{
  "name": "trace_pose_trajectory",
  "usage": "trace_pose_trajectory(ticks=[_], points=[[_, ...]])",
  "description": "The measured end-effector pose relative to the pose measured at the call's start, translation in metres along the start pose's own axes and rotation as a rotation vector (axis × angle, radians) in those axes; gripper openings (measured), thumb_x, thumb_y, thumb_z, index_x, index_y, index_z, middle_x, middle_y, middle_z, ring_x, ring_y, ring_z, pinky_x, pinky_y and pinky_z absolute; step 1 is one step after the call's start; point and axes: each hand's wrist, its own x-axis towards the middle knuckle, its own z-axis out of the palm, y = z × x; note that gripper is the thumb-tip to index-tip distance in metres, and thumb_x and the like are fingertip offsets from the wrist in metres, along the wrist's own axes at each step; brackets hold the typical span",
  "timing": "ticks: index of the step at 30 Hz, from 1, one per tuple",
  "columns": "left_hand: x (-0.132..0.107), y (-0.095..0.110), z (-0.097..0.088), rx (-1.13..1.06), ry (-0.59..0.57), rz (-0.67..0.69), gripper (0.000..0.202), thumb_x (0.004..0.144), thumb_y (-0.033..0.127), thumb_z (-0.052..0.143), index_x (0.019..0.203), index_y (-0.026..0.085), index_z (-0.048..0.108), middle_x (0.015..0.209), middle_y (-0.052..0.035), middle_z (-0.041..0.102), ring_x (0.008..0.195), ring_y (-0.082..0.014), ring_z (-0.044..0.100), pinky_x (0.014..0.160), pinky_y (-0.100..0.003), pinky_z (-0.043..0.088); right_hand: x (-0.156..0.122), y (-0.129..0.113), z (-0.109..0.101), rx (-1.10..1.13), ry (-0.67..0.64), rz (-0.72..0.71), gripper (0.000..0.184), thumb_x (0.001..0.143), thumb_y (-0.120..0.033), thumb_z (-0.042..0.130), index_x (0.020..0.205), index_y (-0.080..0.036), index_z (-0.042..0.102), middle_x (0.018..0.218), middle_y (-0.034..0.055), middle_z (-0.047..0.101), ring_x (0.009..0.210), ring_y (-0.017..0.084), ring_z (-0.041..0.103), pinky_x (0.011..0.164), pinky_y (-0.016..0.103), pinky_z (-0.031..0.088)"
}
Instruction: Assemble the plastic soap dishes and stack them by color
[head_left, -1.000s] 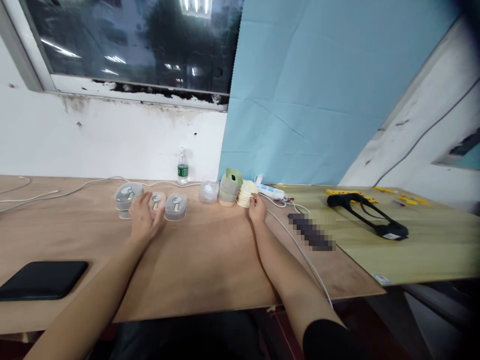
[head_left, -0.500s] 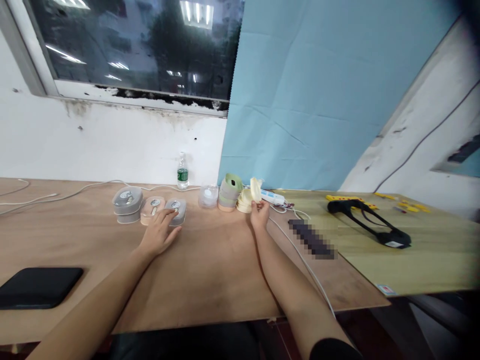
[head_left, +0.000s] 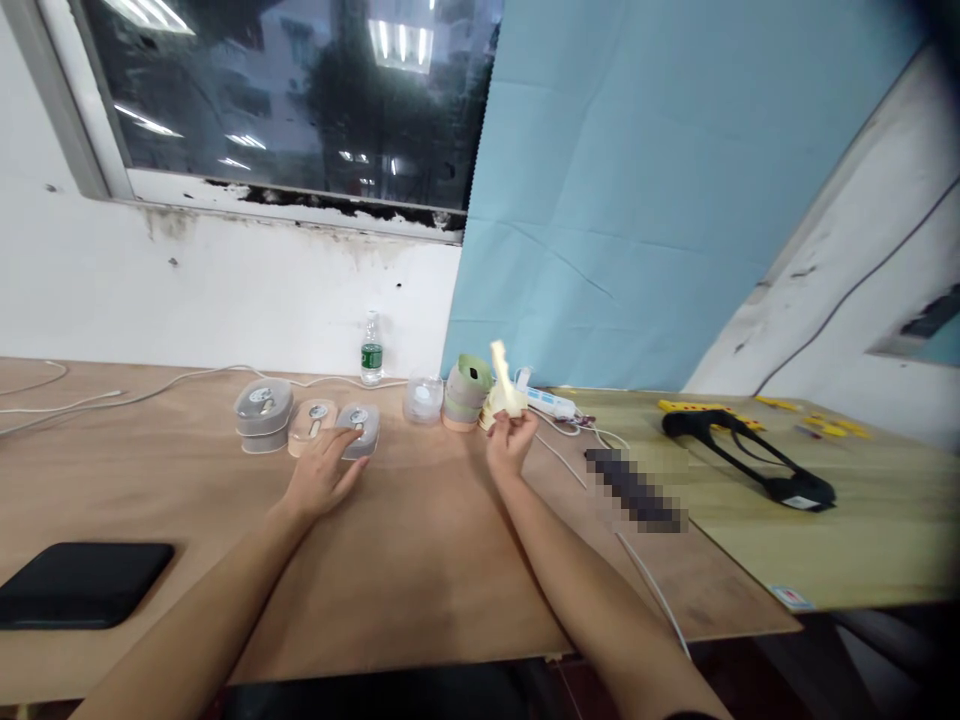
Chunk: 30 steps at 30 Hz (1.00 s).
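Observation:
My right hand (head_left: pixel 510 441) pinches a thin cream-coloured round piece (head_left: pixel 501 371) and holds it upright above the table, just in front of a cream stack of such pieces (head_left: pixel 491 409). Beside that stack stands a green and pink stack (head_left: pixel 466 391). My left hand (head_left: pixel 321 477) lies flat with fingers stretched, its fingertips on a small grey lidded container (head_left: pixel 359 428). Next to this are a pink lidded container (head_left: pixel 313 424) and a stacked grey container (head_left: pixel 262 413).
A clear round tub (head_left: pixel 423 396) and a water bottle (head_left: pixel 370 351) stand near the wall. White cables and a power strip (head_left: pixel 547 401) run along the wooden table (head_left: pixel 420 540). A black tablet (head_left: pixel 79 583) lies at the left, a black strap (head_left: pixel 757 452) on the right board.
My right hand lifted one cream piece off the cream stack and drew it toward me. My left hand slid right from the pink container to the grey one.

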Motion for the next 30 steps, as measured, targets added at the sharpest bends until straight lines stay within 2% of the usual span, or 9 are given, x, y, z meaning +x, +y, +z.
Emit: trace_pose_trajectory(ticks=[4,7,9,12,16,18,20,25,30], points=[[0.001,0.002,-0.001,0.002,0.058,0.008,0.044,0.085,0.032,0.056,0.126,0.019,0.046,0.115,-0.0122,0.059,0.111,-0.0261,0.055,0.097,-0.042,0.044,-0.035,-0.017,0.018,0.136,-0.218,0.008,0.039,0.088,-0.057,0.037,0.109,-0.023,0.033,0.079,0.0018,0.055,0.052,0.013,0.05,0.051,0.026,0.043],[0.001,0.004,-0.002,-0.02,0.051,-0.022,0.054,0.083,0.036,0.059,0.13,0.017,0.041,0.12,-0.0146,0.055,0.108,-0.0259,0.056,0.093,-0.041,0.046,-0.059,-0.029,0.025,0.248,-0.386,0.044,0.037,0.089,-0.056,0.037,0.109,-0.024,0.035,0.074,0.0,0.053,0.05,0.012,0.049,0.047,0.025,0.042],[-0.001,0.004,-0.002,-0.05,0.016,-0.042,0.057,0.083,0.038,0.059,0.132,0.017,0.039,0.116,-0.0142,0.058,0.096,-0.023,0.061,0.084,-0.037,0.05,-0.069,-0.036,0.027,0.285,-0.497,0.063,0.037,0.089,-0.056,0.037,0.108,-0.025,0.038,0.071,-0.0007,0.053,0.05,0.013,0.049,0.045,0.025,0.041],[-0.004,0.005,0.0,-0.069,-0.05,-0.1,0.048,0.085,0.039,0.055,0.127,0.018,0.045,0.094,-0.0081,0.066,0.071,-0.0177,0.062,0.068,-0.031,0.052,-0.075,-0.042,0.028,0.261,-0.67,0.062,0.036,0.089,-0.057,0.04,0.104,-0.024,0.044,0.069,-0.0016,0.053,0.048,0.012,0.047,0.044,0.025,0.039],[-0.008,0.006,0.004,-0.053,-0.032,-0.228,0.045,0.087,0.04,0.05,0.127,0.018,0.048,0.085,-0.0055,0.068,0.057,-0.015,0.059,0.058,-0.028,0.049,-0.067,-0.044,0.025,0.113,-0.792,-0.059,0.033,0.086,-0.054,0.047,0.085,-0.022,0.053,0.064,-0.0017,0.052,0.055,0.013,0.048,0.051,0.024,0.038],[-0.009,0.006,0.006,-0.063,-0.057,-0.278,0.053,0.087,0.043,0.05,0.133,0.018,0.044,0.081,-0.0044,0.067,0.055,-0.0152,0.058,0.058,-0.028,0.048,-0.06,-0.041,0.023,0.033,-0.8,-0.136,0.036,0.086,-0.053,0.047,0.071,-0.021,0.052,0.062,-0.0012,0.05,0.058,0.013,0.047,0.054,0.024,0.038],[-0.009,0.007,0.007,-0.079,-0.14,-0.315,0.056,0.087,0.045,0.048,0.136,0.018,0.044,0.079,-0.0042,0.068,0.058,-0.0166,0.06,0.061,-0.029,0.048,-0.054,-0.037,0.021,0.006,-0.769,-0.176,0.038,0.088,-0.051,0.045,0.067,-0.02,0.053,0.062,-0.0007,0.052,0.059,0.013,0.048,0.056,0.024,0.038],[-0.006,0.012,0.011,-0.17,-0.407,-0.383,0.061,0.087,0.053,0.044,0.136,0.018,0.045,0.095,-0.0083,0.07,0.078,-0.0228,0.064,0.073,-0.032,0.049,-0.033,-0.022,0.021,-0.041,-0.502,-0.134,0.032,0.088,-0.045,0.047,0.1,-0.018,0.059,0.063,-0.0022,0.054,0.059,0.014,0.051,0.059,0.025,0.04],[-0.002,0.017,0.01,-0.219,-0.532,-0.412,0.064,0.084,0.058,0.046,0.135,0.02,0.046,0.11,-0.0087,0.068,0.092,-0.0264,0.064,0.08,-0.034,0.047,0.0,-0.006,0.02,-0.109,-0.285,-0.071,0.046,0.086,-0.044,0.048,0.122,-0.016,0.051,0.074,0.001,0.059,0.064,0.016,0.054,0.065,0.028,0.043]])
